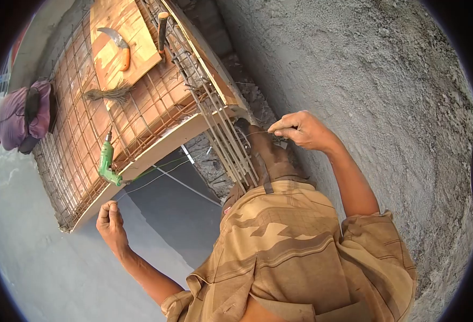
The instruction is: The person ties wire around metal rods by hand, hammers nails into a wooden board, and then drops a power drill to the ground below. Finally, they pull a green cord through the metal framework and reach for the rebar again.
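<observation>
Right hand [302,130] pinches wire [258,132], apparently; rebar bundle [223,140] alongside, drill [106,161] beyond.

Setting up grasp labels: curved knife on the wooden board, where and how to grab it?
Grip the orange handle from above, at its free end. The curved knife lies flat on the wooden board, its blade hooks away from the handle, and nothing crowds the handle.

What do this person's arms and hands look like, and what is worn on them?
The left hand and right hand are bare, with no gloves or watch visible. The forearms are uncovered too. The short sleeves of a tan shirt with a brown camouflage pattern end near the elbows.
</observation>
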The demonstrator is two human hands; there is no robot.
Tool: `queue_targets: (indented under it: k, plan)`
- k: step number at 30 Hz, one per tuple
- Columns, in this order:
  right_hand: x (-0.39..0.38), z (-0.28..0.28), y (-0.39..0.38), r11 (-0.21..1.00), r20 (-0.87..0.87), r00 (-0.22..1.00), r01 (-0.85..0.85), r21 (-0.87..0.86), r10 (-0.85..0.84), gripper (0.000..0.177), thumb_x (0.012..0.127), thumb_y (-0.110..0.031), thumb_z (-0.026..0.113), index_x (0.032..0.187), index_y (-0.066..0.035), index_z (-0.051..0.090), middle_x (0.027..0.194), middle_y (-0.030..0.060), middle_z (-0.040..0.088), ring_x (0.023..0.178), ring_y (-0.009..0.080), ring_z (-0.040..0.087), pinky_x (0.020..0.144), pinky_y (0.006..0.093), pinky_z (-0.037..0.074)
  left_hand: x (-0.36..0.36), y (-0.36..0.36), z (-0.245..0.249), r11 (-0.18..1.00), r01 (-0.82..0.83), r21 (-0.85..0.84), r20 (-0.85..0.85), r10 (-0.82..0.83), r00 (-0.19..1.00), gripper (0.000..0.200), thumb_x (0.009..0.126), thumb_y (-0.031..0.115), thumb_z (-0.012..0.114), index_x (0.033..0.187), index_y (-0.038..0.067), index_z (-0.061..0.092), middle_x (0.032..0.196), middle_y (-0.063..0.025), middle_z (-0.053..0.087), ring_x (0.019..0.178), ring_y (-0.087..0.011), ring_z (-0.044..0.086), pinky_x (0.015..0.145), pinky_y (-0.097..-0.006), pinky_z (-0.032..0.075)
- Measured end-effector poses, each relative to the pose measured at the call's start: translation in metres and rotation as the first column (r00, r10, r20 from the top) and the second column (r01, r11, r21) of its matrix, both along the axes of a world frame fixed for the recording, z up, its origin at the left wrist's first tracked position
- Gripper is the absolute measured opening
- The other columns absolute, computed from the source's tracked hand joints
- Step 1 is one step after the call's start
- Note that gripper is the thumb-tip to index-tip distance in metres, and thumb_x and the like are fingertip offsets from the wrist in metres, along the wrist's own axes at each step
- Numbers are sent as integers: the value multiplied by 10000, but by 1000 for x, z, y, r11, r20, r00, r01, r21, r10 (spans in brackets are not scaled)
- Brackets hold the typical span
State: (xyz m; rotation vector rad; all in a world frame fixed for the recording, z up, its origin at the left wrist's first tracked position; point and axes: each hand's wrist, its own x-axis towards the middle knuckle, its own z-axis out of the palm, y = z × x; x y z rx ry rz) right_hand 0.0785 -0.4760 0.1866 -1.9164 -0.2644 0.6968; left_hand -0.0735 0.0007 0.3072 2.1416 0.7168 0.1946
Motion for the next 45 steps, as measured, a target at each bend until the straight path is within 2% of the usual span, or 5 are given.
queue_targets:
  k: [7, 15, 27, 35, 45]
  plan:
    - [-5, -48, 7, 993, 124, 992, 2, -115, 13, 196, 902, -113, 648, 1062, -56, 746, 1005, 138, 738, 918, 243, 696, 808, 342, 528, -21, -35, -84, 921, 174, -349, -669, -375, 642, 318, 918, 218, 698, 1145, -2, 678, 836, -32, 653, 688, -116, 565, 665, -280, 504]
    - [11, -69, 9, 985, 11, 999, -31, -168, 33, 200, 898, -123, 651, 1064, -60, 743, 1021, 137, 741, 963, 278, 701, 858, 358, 528, 10, -117, -136, 803, 56, -593, -499, -421, 758, 289, 951, 216, 665, 1128, -11, 694, 770, 0, 615, 668, -92, 514, 609, -260, 451]
    - [32, -57, -18, 936, 131, 990, 96, -339, -54, 188, 902, -163, 655, 1031, -68, 753, 996, 129, 728, 952, 288, 678, 842, 368, 514, 8, -68, -143, 970, 86, -229, -324, -159, 933, 197, 957, 150, 639, 978, -26, 723, 684, 35, 555, 628, -55, 451, 563, -227, 381]
    - [38, -60, 1, 964, 258, 948, -124, -235, 184, 137, 873, -107, 660, 964, -70, 755, 914, 110, 716, 881, 298, 662, 799, 389, 512, 3, -82, -142, 851, 247, -464, -574, -501, 648, 532, 898, 259, 717, 1336, -1, 562, 899, -117, 713, 803, -179, 644, 721, -316, 507]
    - [16, -70, 47, 891, 387, 812, -329, -314, 437, 79, 805, -106, 688, 841, -101, 758, 804, 43, 671, 845, 259, 620, 807, 401, 469, 23, -158, -159, 578, 175, -797, -224, -552, 803, 534, 983, 391, 605, 1331, -12, 574, 868, -41, 677, 714, -116, 606, 652, -257, 494]
